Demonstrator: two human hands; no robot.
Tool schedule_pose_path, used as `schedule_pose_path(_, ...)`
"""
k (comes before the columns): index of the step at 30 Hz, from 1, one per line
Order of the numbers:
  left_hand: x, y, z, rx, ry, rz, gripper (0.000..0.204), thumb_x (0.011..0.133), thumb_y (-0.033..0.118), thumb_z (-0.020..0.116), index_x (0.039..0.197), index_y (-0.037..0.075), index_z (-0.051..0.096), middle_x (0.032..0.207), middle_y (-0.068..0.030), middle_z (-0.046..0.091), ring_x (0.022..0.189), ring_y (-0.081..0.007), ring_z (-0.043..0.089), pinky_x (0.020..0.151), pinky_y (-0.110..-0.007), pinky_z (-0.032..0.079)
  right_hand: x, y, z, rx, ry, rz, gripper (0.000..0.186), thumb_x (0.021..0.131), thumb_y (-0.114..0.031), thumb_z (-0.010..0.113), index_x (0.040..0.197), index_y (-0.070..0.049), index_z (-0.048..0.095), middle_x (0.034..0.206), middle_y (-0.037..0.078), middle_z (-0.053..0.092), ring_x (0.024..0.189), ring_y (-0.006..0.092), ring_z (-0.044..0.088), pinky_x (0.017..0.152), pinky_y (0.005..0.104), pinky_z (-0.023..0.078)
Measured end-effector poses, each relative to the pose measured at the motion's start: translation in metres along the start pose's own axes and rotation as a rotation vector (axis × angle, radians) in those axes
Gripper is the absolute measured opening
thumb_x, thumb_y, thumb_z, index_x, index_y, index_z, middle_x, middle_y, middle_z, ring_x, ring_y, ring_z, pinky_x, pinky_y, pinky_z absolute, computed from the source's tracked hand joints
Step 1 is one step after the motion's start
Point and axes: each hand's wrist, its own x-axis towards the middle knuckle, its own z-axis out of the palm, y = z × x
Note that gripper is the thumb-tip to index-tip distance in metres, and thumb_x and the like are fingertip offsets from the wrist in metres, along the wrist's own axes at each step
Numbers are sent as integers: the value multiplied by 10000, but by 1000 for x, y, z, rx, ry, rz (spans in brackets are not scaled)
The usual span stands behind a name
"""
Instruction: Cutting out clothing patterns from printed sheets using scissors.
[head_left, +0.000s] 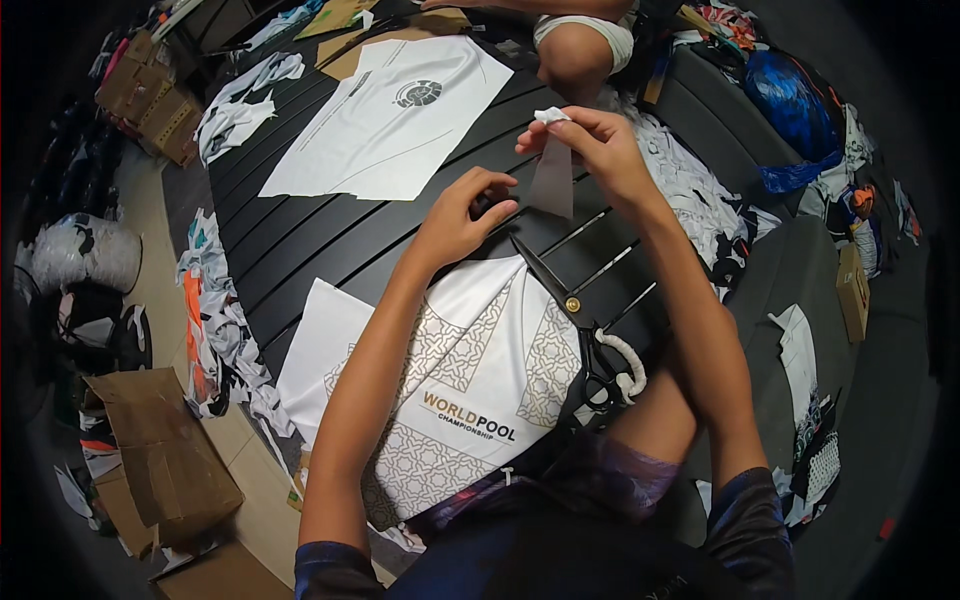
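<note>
Raised over the slatted table, my right hand [607, 150] pinches the crumpled white top of a thin fabric strip [553, 182]. The strip hangs down, grey and somewhat see-through. My left hand [468, 215] is lower and to the left, its fingers loosely curled, with a gap between thumb and forefinger and nothing visible in it. Below it, a white fabric panel [470, 375] with a tan geometric pattern and printed lettering drapes over the table edge and my lap. Black tailor's scissors [574, 306] with a white-wrapped handle lie along the panel's right side.
Another white panel [400, 120] with a round dark print lies flat on the black slatted table [330, 225]. Fabric scraps [690, 185] are heaped at right. Cardboard boxes [165, 450] stand on the left floor. A seated person's knee [575, 60] is at the far side.
</note>
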Motion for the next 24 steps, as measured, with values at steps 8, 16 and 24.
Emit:
schedule_pose_path(8, 2, -5, -2, 11, 3, 64, 251, 857, 209, 720, 1016, 33, 639, 960, -61, 593, 781, -172, 547, 698, -283, 437, 5, 9, 10, 77, -73, -34, 248, 935, -132, 586, 1041, 63, 698, 1002, 131, 727, 937, 168, 683, 906, 282, 507)
schedule_pose_path(16, 1, -8, -2, 4, -30, 10, 185, 857, 151, 715, 909, 5, 614, 973, -23, 582, 770, -116, 499, 697, -240, 404, 5, 15, 5, 60, -89, -5, 256, 929, -131, 563, 1040, 51, 704, 1021, 123, 727, 960, 160, 669, 946, 302, 483)
schedule_pose_path(24, 0, -9, -2, 47, -33, 70, 169, 833, 157, 716, 897, 25, 631, 965, -56, 606, 823, -203, 558, 683, -298, 464, 0, 19, -4, -52, -102, 55, 279, 962, -189, 557, 1061, 40, 682, 1058, 128, 705, 1000, 186, 663, 934, 326, 499)
